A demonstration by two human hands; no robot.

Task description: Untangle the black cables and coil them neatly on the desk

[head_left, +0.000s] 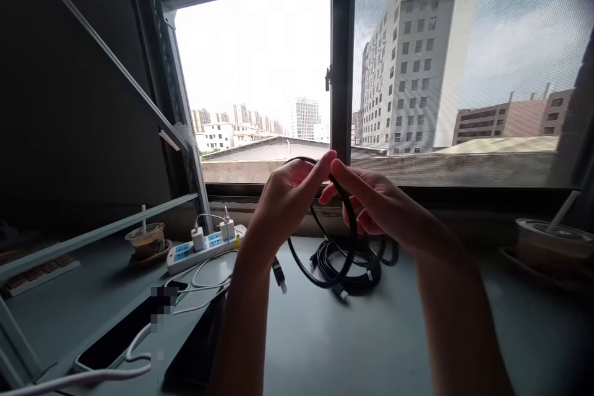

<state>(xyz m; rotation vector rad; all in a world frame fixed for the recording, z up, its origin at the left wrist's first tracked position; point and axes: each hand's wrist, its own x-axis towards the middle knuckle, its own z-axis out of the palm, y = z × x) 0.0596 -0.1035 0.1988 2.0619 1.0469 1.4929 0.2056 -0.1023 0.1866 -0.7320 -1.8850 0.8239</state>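
Both my hands are raised in front of the window, holding one black cable point(349, 223) bent into a loop. My left hand point(288, 197) pinches the top of the loop between thumb and fingers. My right hand point(371, 201) grips the same cable just to the right, fingers closed round it. The loop hangs down to the grey table point(334, 340), and one plug end point(279, 275) dangles below my left wrist. A pile of coiled black cables point(357, 260) lies on the table under my hands.
A white power strip point(200, 249) with chargers and white leads sits at the left. Beside it stands a plastic cup with a straw point(146, 240). Two dark phones point(118, 337) lie at the near left. Another cup point(547, 241) stands at the right by the window.
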